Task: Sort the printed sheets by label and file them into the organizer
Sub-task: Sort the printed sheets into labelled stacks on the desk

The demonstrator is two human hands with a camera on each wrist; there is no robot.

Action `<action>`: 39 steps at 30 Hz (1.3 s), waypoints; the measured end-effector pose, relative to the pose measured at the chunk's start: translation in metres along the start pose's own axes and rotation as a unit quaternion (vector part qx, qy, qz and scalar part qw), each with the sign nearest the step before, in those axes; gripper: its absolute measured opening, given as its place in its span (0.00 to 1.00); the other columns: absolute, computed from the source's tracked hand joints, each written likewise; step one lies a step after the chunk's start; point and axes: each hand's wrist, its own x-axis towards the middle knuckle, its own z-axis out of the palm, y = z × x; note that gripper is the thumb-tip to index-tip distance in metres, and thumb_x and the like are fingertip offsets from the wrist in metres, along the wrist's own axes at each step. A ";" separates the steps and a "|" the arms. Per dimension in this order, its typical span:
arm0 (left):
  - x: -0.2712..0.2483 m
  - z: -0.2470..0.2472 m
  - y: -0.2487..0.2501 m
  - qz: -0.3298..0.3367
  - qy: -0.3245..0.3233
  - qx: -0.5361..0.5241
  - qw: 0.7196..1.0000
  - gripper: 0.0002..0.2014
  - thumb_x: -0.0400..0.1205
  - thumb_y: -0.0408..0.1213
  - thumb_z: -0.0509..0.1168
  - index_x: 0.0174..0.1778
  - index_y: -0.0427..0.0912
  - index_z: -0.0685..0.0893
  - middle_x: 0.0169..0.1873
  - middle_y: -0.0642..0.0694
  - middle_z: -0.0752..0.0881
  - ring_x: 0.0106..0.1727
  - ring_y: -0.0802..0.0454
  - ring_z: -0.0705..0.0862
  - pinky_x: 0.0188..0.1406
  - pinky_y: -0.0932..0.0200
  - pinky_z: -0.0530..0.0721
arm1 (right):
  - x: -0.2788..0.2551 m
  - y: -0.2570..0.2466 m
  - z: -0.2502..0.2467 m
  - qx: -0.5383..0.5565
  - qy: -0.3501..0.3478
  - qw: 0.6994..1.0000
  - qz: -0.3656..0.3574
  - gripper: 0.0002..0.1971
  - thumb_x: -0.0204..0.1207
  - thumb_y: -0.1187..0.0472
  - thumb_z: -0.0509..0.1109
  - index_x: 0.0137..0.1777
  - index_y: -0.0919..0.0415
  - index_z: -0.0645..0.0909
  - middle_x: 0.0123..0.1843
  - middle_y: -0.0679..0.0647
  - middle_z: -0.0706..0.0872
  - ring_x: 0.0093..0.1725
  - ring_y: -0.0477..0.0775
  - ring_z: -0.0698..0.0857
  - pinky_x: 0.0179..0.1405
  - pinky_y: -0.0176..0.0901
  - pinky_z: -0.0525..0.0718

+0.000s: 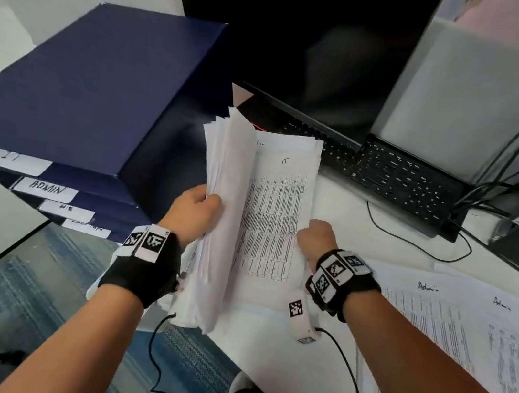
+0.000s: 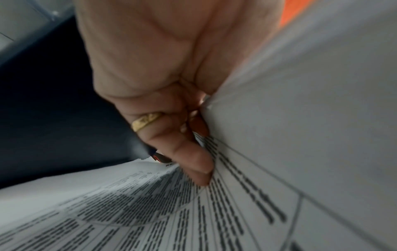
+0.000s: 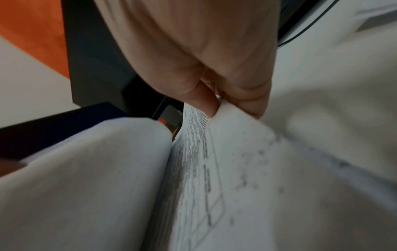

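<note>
Your left hand (image 1: 196, 211) gripped the lifted stack (image 1: 220, 210); your right hand (image 1: 316, 236) pinched the IT sheet (image 1: 273, 219) near its right edge, right of the organizer (image 1: 92, 81). Light, limp paper slid easily: hold edges.

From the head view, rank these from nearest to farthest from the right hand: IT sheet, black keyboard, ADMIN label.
1. White printed sheet headed IT: pinched by the right hand.
2. Black keyboard: beyond, slightly right.
3. White ADMIN label: far left, on the organizer.
</note>
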 end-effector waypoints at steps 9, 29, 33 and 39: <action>0.007 0.027 -0.016 0.012 -0.069 0.085 0.994 0.13 0.75 0.42 0.58 0.44 0.36 0.81 0.34 0.46 0.81 0.36 0.48 0.77 0.38 0.55 0.76 | -0.006 0.000 0.018 0.068 -0.037 0.997 -0.010 0.17 0.76 0.70 0.62 0.29 0.55 0.64 0.33 0.54 0.70 0.34 0.53 0.74 0.33 0.44 0.75; -0.035 0.155 -0.010 0.110 -0.065 0.410 0.903 0.15 0.80 0.47 0.62 0.57 0.42 0.80 0.57 0.42 0.82 0.55 0.43 0.81 0.55 0.55 0.80 | -0.044 0.158 -0.192 -0.217 0.161 0.956 0.116 0.16 0.77 0.60 0.59 0.57 0.66 0.83 0.59 0.60 0.85 0.60 0.61 0.83 0.51 0.44 0.77; -0.054 0.199 -0.006 0.136 -0.148 0.363 0.910 0.17 0.82 0.43 0.63 0.63 0.38 0.79 0.63 0.39 0.80 0.62 0.42 0.80 0.59 0.57 0.75 | -0.051 0.192 -0.219 -0.197 0.176 0.947 0.182 0.22 0.68 0.61 0.66 0.62 0.68 0.77 0.64 0.65 0.81 0.63 0.64 0.81 0.59 0.50 0.81; -0.074 0.249 -0.027 0.031 -0.214 0.339 0.915 0.19 0.78 0.43 0.66 0.59 0.35 0.76 0.57 0.36 0.82 0.55 0.39 0.81 0.51 0.54 0.78 | -0.067 0.206 -0.231 -0.094 0.160 0.975 0.123 0.15 0.69 0.73 0.69 0.57 0.67 0.83 0.58 0.62 0.85 0.55 0.61 0.84 0.50 0.46 0.82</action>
